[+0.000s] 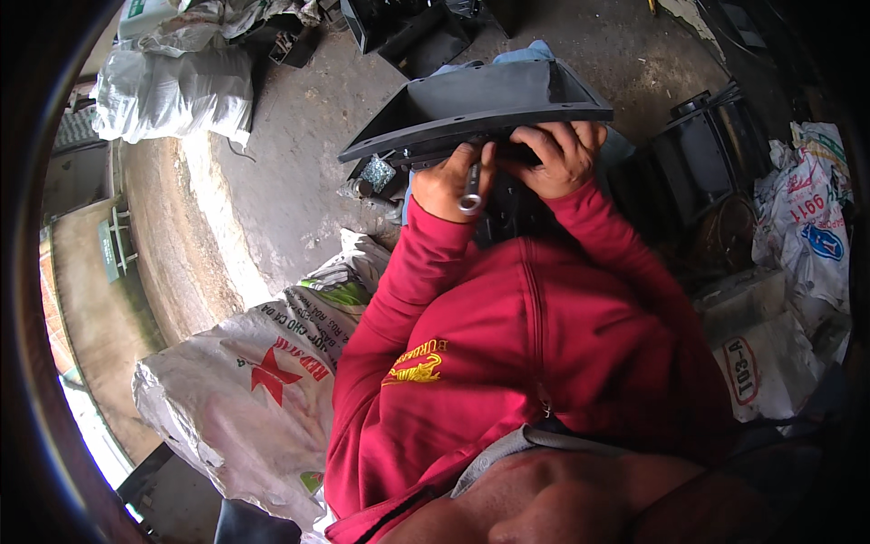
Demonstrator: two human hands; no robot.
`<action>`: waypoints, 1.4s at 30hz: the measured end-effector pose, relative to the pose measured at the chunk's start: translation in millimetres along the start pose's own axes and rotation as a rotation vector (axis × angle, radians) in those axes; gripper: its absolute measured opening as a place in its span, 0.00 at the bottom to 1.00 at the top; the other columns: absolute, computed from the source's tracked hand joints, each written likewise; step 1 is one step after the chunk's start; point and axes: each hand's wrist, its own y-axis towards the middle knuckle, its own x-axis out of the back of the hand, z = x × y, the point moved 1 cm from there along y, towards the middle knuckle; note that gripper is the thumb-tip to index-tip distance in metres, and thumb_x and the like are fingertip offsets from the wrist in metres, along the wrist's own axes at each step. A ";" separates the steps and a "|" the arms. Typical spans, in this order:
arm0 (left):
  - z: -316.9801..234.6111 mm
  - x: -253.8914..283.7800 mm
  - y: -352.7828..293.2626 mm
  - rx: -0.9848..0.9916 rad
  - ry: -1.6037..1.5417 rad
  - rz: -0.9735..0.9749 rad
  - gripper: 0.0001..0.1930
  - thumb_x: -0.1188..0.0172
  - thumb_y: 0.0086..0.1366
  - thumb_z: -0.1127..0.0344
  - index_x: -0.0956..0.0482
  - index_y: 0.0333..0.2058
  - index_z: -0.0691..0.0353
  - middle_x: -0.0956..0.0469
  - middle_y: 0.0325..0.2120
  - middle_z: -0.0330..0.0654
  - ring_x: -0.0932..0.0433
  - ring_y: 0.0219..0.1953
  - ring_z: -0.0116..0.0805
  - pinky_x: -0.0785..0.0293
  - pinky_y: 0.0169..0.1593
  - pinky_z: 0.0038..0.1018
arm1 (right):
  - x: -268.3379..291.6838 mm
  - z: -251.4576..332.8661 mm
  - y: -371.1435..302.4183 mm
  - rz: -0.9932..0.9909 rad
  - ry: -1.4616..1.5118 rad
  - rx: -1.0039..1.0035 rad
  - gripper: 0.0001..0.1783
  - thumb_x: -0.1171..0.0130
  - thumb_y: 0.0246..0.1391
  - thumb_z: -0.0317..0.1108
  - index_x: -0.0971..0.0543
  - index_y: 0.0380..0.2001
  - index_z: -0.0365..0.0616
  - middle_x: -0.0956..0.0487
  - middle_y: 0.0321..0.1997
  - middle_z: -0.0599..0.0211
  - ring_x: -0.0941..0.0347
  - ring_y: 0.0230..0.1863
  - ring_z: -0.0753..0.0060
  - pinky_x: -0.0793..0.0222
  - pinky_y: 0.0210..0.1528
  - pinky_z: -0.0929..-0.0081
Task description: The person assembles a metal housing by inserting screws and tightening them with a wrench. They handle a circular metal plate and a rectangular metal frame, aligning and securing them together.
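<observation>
Many things lie around on the gray floor (290, 172): white bags (172, 91) far to the left, and a white sack (227, 381) by the left arm. One black box (480, 95) is in front of the chest. The left hand (442, 186) grips a wrench (471, 189), ring end toward the body. The right hand (562, 161) bends its fingers at the box's near rim; I cannot tell if it holds something small. Floor shows left of the box, and black parts (698, 159) stand to the right.

Free floor (294, 186) opens left of the black tray (494, 95). A white sack (222, 394) blocks lower left, a black box (698, 163) right.
</observation>
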 end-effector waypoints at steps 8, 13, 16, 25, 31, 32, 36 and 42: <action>12.9 13.9 -3.9 0.512 -0.796 0.145 0.14 0.46 0.72 0.61 0.20 0.46 0.66 0.20 0.22 0.40 0.23 0.18 0.25 0.30 0.22 0.18 | 3.0 -3.6 2.9 -0.003 -0.005 0.010 0.24 0.24 0.30 0.55 0.23 0.32 0.66 0.27 0.35 0.87 0.33 0.42 0.72 0.44 0.47 0.63; 12.0 36.4 2.6 0.321 -0.522 -0.029 0.11 0.43 0.70 0.64 0.19 0.36 0.67 0.18 0.25 0.43 0.22 0.21 0.25 0.29 0.23 0.23 | 4.5 -4.4 4.1 0.010 0.023 -0.022 0.23 0.24 0.32 0.55 0.22 0.33 0.65 0.26 0.36 0.87 0.32 0.44 0.72 0.44 0.48 0.64; -0.4 43.8 14.9 0.048 -0.108 0.010 0.06 0.38 0.64 0.69 0.19 0.30 0.66 0.20 0.21 0.44 0.22 0.19 0.35 0.28 0.23 0.28 | 7.5 -1.2 4.4 -0.029 0.096 -0.020 0.25 0.24 0.34 0.54 0.22 0.35 0.63 0.24 0.39 0.86 0.31 0.45 0.72 0.42 0.49 0.65; -29.8 24.2 21.5 -0.249 0.349 0.176 0.06 0.36 0.60 0.63 0.18 0.34 0.55 0.19 0.24 0.44 0.19 0.26 0.45 0.24 0.27 0.36 | 29.6 -40.2 2.2 -0.302 0.101 -0.040 0.64 0.19 0.24 0.58 0.43 0.64 0.49 0.38 0.67 0.49 0.43 0.67 0.41 0.45 0.66 0.49; -21.2 6.8 31.4 -0.225 0.469 0.157 0.08 0.36 0.59 0.58 0.17 0.37 0.50 0.18 0.27 0.46 0.18 0.28 0.49 0.22 0.30 0.39 | 4.5 -47.0 3.0 -0.063 0.418 -0.144 0.78 0.20 0.23 0.58 0.58 0.70 0.37 0.38 0.68 0.48 0.39 0.66 0.41 0.44 0.66 0.48; -23.0 6.8 32.4 -0.169 0.505 0.202 0.09 0.36 0.59 0.57 0.17 0.36 0.51 0.17 0.28 0.47 0.18 0.28 0.50 0.22 0.31 0.41 | 5.0 -48.8 7.5 -0.025 0.437 -0.151 0.76 0.19 0.22 0.58 0.54 0.69 0.38 0.36 0.66 0.50 0.38 0.65 0.43 0.43 0.66 0.50; -19.0 9.8 36.6 -0.256 0.371 0.091 0.07 0.36 0.60 0.60 0.18 0.32 0.56 0.17 0.24 0.47 0.18 0.25 0.48 0.21 0.29 0.38 | 10.0 -63.8 21.6 0.093 0.436 -0.106 0.65 0.18 0.20 0.55 0.41 0.64 0.45 0.31 0.61 0.59 0.34 0.62 0.50 0.40 0.64 0.56; 4.3 6.9 15.9 -0.033 0.086 0.051 0.10 0.39 0.64 0.64 0.22 0.25 0.63 0.23 0.14 0.47 0.21 0.17 0.45 0.28 0.20 0.33 | 14.1 -66.6 26.1 0.119 0.355 -0.028 0.57 0.18 0.18 0.56 0.34 0.55 0.50 0.28 0.55 0.62 0.31 0.58 0.55 0.37 0.59 0.58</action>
